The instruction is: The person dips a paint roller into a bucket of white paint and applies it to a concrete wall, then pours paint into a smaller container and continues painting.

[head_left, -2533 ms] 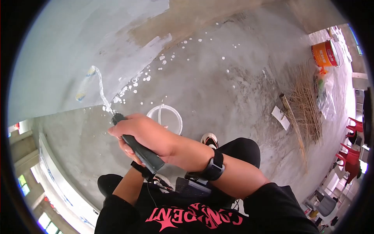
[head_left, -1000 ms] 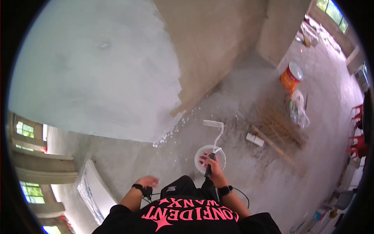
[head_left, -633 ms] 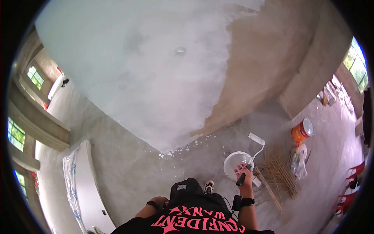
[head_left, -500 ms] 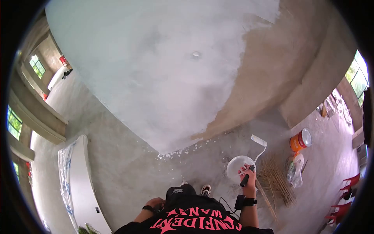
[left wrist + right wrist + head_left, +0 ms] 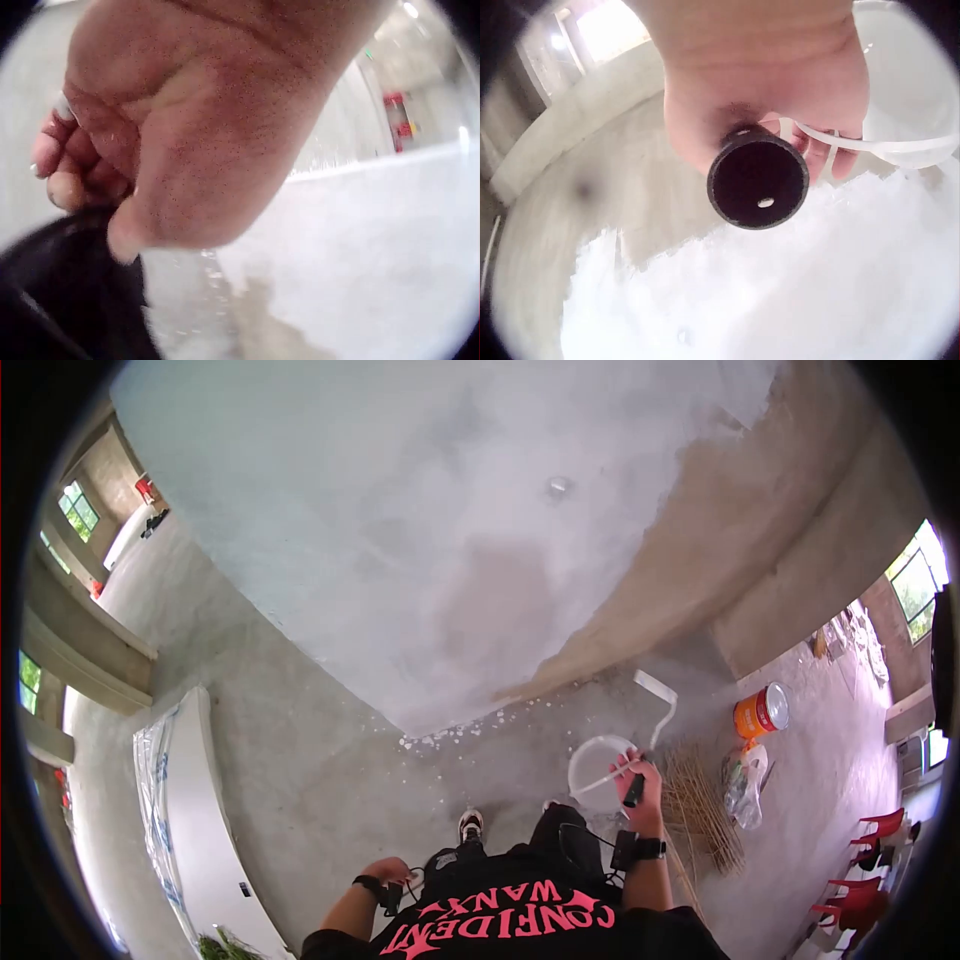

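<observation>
Holding roller [image 5: 655,738] and bucket [image 5: 594,762], right grip [image 5: 649,788] is curled.

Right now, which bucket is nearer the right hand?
The white bucket, whose handle runs to the right hand; the orange bucket sits farther off, near the plastic bag.

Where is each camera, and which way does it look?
Head: on the head, looking forward and down at wall and bucket; arms, legs, left hand and right hand show.
Left wrist: worn there, facing the left hand; palm and fingers show.
Right wrist: worn there, facing the right hand gripping the roller; wrist and fingers show.
Head and right wrist share the right hand, roller, bucket and wall.
</observation>
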### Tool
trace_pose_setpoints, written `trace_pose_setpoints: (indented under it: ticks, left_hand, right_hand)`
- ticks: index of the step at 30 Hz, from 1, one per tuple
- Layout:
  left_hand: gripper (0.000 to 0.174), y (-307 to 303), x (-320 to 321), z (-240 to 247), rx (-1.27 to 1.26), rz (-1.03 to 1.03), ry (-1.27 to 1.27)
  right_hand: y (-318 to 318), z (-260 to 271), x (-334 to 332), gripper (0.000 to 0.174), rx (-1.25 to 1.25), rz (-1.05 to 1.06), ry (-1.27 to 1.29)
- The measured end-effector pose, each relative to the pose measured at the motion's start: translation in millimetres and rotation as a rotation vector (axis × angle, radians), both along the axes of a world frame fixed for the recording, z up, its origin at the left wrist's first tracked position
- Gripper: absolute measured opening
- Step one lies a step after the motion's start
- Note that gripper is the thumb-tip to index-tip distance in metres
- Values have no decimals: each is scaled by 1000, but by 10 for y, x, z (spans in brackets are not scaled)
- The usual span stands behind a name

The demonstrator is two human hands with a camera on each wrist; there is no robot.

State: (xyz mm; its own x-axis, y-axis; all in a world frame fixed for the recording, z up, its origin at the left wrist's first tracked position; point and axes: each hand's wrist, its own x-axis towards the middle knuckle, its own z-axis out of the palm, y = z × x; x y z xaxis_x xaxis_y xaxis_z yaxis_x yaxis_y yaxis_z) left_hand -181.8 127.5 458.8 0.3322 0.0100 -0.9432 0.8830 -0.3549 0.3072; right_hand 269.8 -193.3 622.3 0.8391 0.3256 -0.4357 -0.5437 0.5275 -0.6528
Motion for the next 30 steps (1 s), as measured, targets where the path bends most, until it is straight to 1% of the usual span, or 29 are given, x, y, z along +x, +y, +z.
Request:
trace_pose_setpoints:
  ticks: [2,3,4,5,6,7,8,9,11,12,13,14,15,16,17,18,19,20,21,22,23,24,25,26,27,28,29,30]
  left_hand:
    - [30,231,381,166,-37,-299,69]
    - [30,305,625,272,-47,-299,76]
    - [34,378,896,386,-81,0,-141]
    - [38,508,1241,511,-103,301,-362]
    - [48,522,1698,708,77,106,-457]
    - [35,328,2142,1319,93,156,-700]
    - [36,117,2542,1669,-73,238,-784]
    - [38,-120,2889,1906,-241,319,-865]
    - [40,-608,3497,2199,-317,296,-894]
    - [40,-799,3625,2265,-311,292,-891]
    - [41,-976,3743,2316,-158,215,-950]
    - [41,-1132,3845,2325,-7,137,-1003]
    - [35,-1277,3905,2273,-49,367,-946]
    - [35,-1357,3924,2244,-48,369,-932]
    - [28,-1388,3910,2265,-106,552,-894]
    - [22,-1428,3911,2348,-161,745,-853]
    - [17,-1505,3905,2443,-60,821,-852]
    - [17,-1529,3917,2405,-48,848,-846]
    - [18,-1509,3889,2321,74,829,-857]
    - [19,-1477,3839,2214,195,804,-857]
    - [18,-1422,3767,2065,229,833,-857]
    - [18,-1448,3697,2048,237,858,-831]
    - [18,-1471,3636,2025,205,998,-879]
    - [18,-1507,3556,1994,174,1142,-927]
    - [18,-1560,3438,1941,179,1173,-902]
    - [18,-1556,3320,1893,131,1270,-895]
    - [18,-1552,3206,1861,86,1366,-896]
    - [18,-1616,3079,1899,92,1395,-873]
  right_hand:
    - [173,46,32,21,-65,92,44]
    - [212,17,79,21,-38,145,49]
    - [260,-2,135,22,-4,204,47]
    - [346,106,181,23,5,225,91]
    - [422,139,241,23,11,232,91]
    - [459,156,272,24,43,302,75]
    - [499,185,303,26,75,370,57]
    - [545,243,319,26,81,374,59]
    - [637,413,333,29,209,442,46]
    - [652,516,325,32,236,470,48]
    - [661,524,348,34,286,542,12]
    - [640,522,394,36,334,615,-23]
    - [585,576,454,39,302,697,-43]
    - [506,639,491,41,269,779,-57]
    - [463,799,505,36,159,774,-121]
    - [419,732,560,36,160,790,-103]
    - [384,619,613,34,181,860,-126]
    - [350,547,668,32,205,935,-152]
    - [315,547,692,24,196,929,-264]
    - [251,552,737,24,202,955,-247]
    - [157,558,800,22,197,1016,-221]
    - [49,536,838,20,190,1076,-189]
    - [-30,492,858,15,176,1092,-169]
    - [-107,504,885,15,168,1119,-142]
    - [-199,551,907,13,47,1146,-122]
    - [-233,565,922,13,-73,1170,-110]
    - [-245,491,923,13,-196,1137,-130]
    - [-291,388,956,13,-205,1164,-110]
